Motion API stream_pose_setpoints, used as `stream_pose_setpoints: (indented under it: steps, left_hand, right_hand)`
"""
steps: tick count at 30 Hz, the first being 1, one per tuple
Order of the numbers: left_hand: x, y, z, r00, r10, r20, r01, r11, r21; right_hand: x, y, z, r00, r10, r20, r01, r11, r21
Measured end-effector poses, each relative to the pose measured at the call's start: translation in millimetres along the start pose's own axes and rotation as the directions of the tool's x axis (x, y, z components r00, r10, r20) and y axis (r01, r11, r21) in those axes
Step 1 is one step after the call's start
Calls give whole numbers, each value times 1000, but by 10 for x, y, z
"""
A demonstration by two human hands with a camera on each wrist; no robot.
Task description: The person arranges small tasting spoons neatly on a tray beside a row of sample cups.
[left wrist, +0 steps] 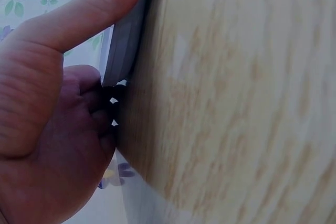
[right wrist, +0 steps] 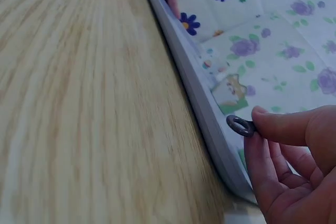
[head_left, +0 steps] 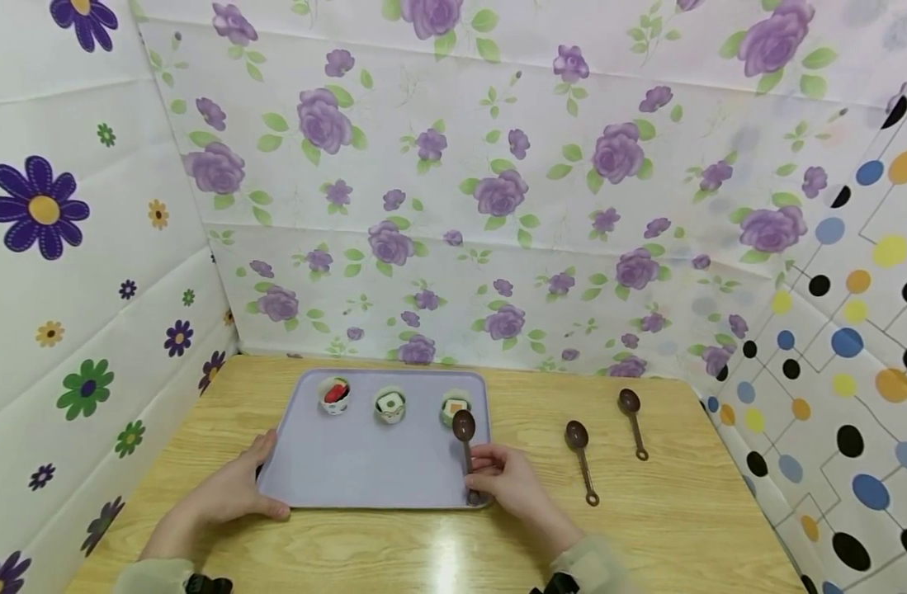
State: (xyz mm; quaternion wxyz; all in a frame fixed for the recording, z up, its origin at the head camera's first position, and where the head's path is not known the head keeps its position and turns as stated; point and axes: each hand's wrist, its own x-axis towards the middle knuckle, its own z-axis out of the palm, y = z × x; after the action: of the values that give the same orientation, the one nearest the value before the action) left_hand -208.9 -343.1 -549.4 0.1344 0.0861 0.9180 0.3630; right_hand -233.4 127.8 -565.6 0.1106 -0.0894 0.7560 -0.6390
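Observation:
A pale lavender tray (head_left: 364, 470) lies on the table. My left hand (head_left: 233, 483) grips its left front corner, thumb along the front edge and fingers at the left side. The left wrist view shows the tray edge (left wrist: 123, 48) between thumb and fingers. Over the right front part of the tray, my right hand (head_left: 516, 483) pinches a brown spoon (head_left: 464, 426) low on its handle, bowl pointing away. The spoon's bowl overlaps the right-hand small cup (head_left: 447, 410) in the head view. A middle cup (head_left: 391, 415) and a left cup (head_left: 337, 406) with red contents stand along the tray's back.
Two more brown spoons lie on the wooden table to the right of the tray, a nearer spoon (head_left: 576, 435) and a farther spoon (head_left: 630, 402). Patterned sheets hang at the back (head_left: 453, 280), left (head_left: 89, 297) and right (head_left: 817, 388) of the table.

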Motion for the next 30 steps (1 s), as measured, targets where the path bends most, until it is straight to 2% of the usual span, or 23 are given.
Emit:
stream_pose_setpoints:
  steps: [8,14,22,30]
  left_hand:
    - [-8,-17,2,1000,-5,-5,5,1000,-7]
    - [-2,0,7,1000,-2,-4,2,1000,-8]
    - [1,-9,-2,1000,0,-5,0,1000,1]
    - [-14,-6,-3,1000,-8,-4,8,1000,8]
  right_hand:
    - [116,-129,389,997,-20,77,19,1000,25]
    - [253,-154,678,997,-49,55,46,998,50]
    - [424,-247,1074,998,-12,55,7,996,91]
    - [584,-286,1403,1000,-19,7,18,993,115]
